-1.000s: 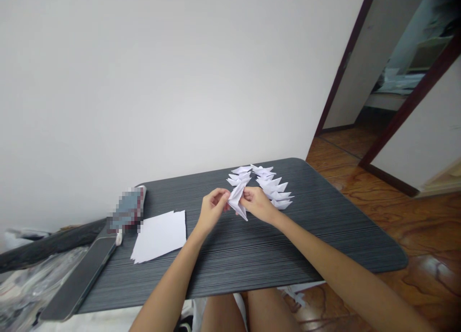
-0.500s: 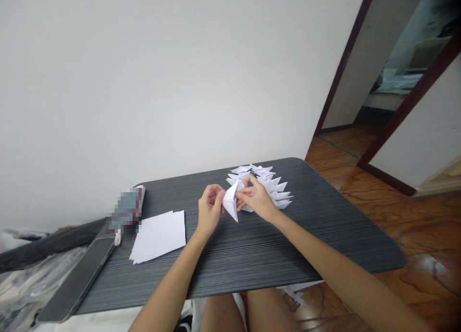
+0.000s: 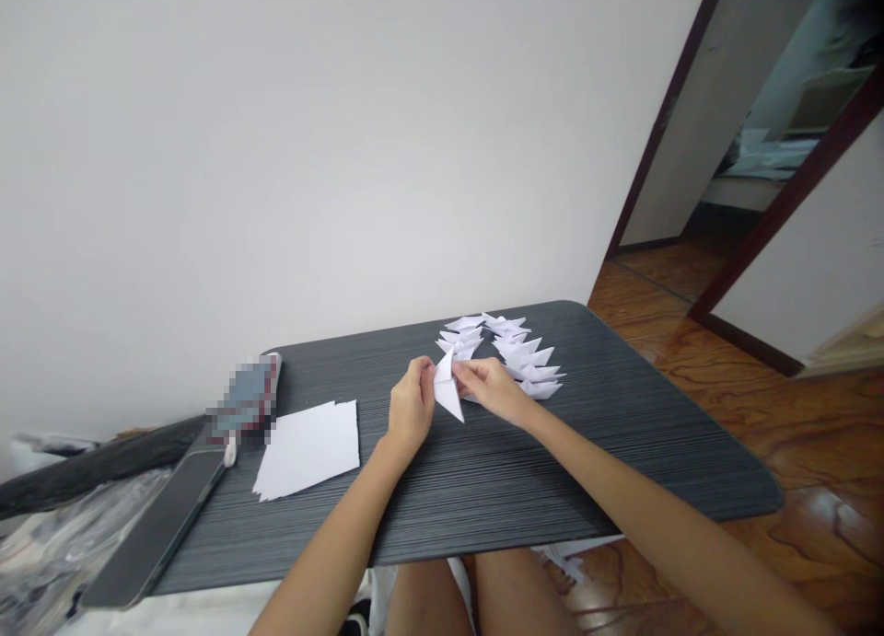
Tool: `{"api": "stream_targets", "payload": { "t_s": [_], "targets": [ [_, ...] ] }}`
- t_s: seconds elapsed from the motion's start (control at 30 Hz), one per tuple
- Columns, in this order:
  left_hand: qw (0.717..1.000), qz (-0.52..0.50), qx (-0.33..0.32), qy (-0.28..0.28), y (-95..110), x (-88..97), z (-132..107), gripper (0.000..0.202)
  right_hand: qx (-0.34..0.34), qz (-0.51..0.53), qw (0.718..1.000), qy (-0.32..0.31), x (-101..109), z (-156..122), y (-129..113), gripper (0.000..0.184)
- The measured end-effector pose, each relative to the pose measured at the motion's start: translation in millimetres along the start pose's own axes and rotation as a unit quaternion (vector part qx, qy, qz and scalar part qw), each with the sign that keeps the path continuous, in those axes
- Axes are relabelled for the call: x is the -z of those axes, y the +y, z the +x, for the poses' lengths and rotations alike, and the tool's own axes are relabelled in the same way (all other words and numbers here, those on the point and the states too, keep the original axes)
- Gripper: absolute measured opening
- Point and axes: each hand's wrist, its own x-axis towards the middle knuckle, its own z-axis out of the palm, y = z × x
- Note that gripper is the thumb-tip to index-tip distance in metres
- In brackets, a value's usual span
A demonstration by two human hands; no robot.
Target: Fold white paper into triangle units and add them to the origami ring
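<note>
A folded white paper boat (image 3: 448, 392) is held upright above the dark table, one pointed end up and the other down. My left hand (image 3: 412, 398) pinches its left side, fingers closed. On its right side, my right hand (image 3: 489, 387) grips it between thumb and fingers. Several more folded paper boats (image 3: 531, 364) lie in two rows just behind and to the right of my hands; some are partly hidden by my hands.
A stack of white paper sheets (image 3: 310, 452) lies left of my hands on the dark table (image 3: 428, 516). Beyond it sit a blurred-out packet (image 3: 241, 401) and a smartphone (image 3: 166, 526) at the left edge. A white wall (image 3: 345, 157) rises behind; a doorway is at right.
The paper boat has turned slightly and looks narrower, with its inner fold less visible. My fingers have closed more tightly around it. The view has shifted slightly.
</note>
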Motion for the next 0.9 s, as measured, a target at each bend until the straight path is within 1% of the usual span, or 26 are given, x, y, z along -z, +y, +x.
{"api": "stream_targets", "payload": {
  "t_s": [0.1,0.2,0.27,0.33,0.37,0.4,0.43,0.47,0.53,0.57,0.63,0.77,0.83,0.9],
  "targets": [
    [1.0,0.003,-0.02,-0.012,-0.4,0.5,0.1,0.018,-0.005,-0.006,1.0,0.003,0.0,-0.1,1.7,0.027],
    [0.998,-0.056,0.002,-0.034,2.6,1.6,1.1,0.02,-0.012,0.003,1.0,0.002,2.6,0.8,3.2,0.025],
    [0.987,-0.133,0.039,-0.085,4.5,1.9,1.6,0.023,-0.007,-0.005,1.0,0.006,5.4,1.4,3.2,0.025],
    [0.964,-0.208,0.076,-0.146,5.3,2.0,2.0,0.028,0.004,-0.026,1.0,0.017,8.4,1.7,2.4,0.025],
    [0.955,-0.23,0.087,-0.164,5.3,2.1,2.2,0.032,0.008,-0.04,0.999,0.022,9.8,1.7,1.7,0.025],
    [0.952,-0.238,0.087,-0.17,5.1,2.5,2.5,0.035,0.011,-0.054,0.998,0.026,11.0,1.6,1.0,0.025],
    [0.956,-0.232,0.073,-0.166,4.8,3.2,3.0,0.037,0.015,-0.065,0.997,0.028,12.1,1.4,0.1,0.024],
    [0.962,-0.216,0.046,-0.159,4.5,4.3,3.7,0.04,0.02,-0.073,0.997,0.028,13.0,1.1,-0.9,0.023],
    [0.972,-0.173,-0.032,-0.156,3.9,7.3,5.5,0.046,0.027,-0.079,0.996,0.018,14.5,0.4,-3.3,0.022],
    [0.972,-0.154,-0.069,-0.163,3.8,9.0,6.6,0.051,0.027,-0.08,0.996,0.01,15.0,0.0,-4.6,0.021],
    [0.968,-0.13,-0.119,-0.179,3.5,12.2,8.7,0.061,0.019,-0.081,0.997,-0.006,15.7,-0.6,-7.0,0.022],
    [0.962,-0.102,-0.168,-0.189,2.9,15.4,10.8,0.07,0.003,-0.072,0.997,-0.005,15.5,-0.8,-9.1,0.021],
    [0.962,-0.09,-0.174,-0.191,2.9,15.8,10.6,0.07,0.001,-0.072,0.997,-0.01,14.8,-0.9,-8.7,0.022],
    [0.963,-0.075,-0.168,-0.199,3.1,16.2,9.8,0.065,0.008,-0.086,0.996,-0.014,13.9,-1.2,-7.7,0.023]
  ]
}}
